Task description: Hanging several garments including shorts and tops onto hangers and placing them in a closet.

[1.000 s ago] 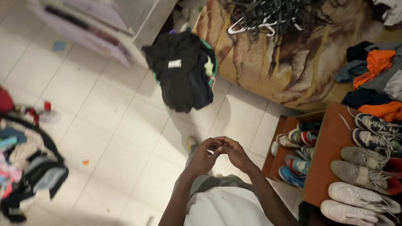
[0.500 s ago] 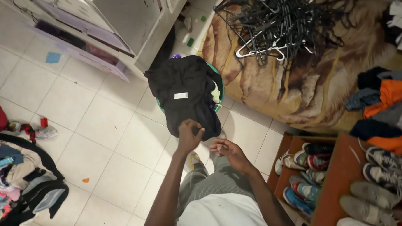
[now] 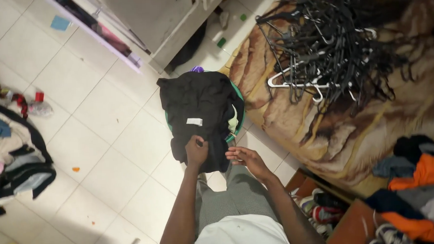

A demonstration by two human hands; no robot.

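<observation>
A black garment [image 3: 202,113] with a small white label lies draped over a green round basket [image 3: 239,117] on the tiled floor. My left hand [image 3: 196,151] grips the near edge of this garment. My right hand [image 3: 245,158] hovers just to its right, fingers spread and holding nothing, close to the garment's lower corner.
A brown patterned bed [image 3: 354,126] on the right carries a heap of black hangers [image 3: 330,39] and folded clothes [image 3: 419,176]. A shoe rack [image 3: 338,209] stands at lower right. A white cabinet [image 3: 154,17] is at the top; a clothes pile [image 3: 13,155] lies left.
My hands were clasped together near my body; they have parted and reached forward. The left hand has taken hold of the black garment.
</observation>
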